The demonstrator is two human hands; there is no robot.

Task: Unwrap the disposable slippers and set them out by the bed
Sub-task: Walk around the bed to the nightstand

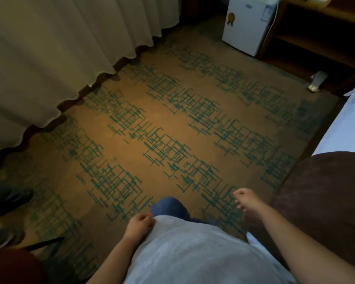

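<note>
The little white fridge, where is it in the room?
The fridge stands at the top right of the head view, on the carpet, between the curtain and a wooden shelf unit.

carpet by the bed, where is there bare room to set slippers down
The wide middle of the carpet is bare, between the curtain and the bed. It is crowded at the far corner by the small fridge and at the left edge by dark shoes.

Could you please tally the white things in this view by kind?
Small white fridge: 1
White sheer curtain: 1
White bed sheet: 1
Total: 3
</note>
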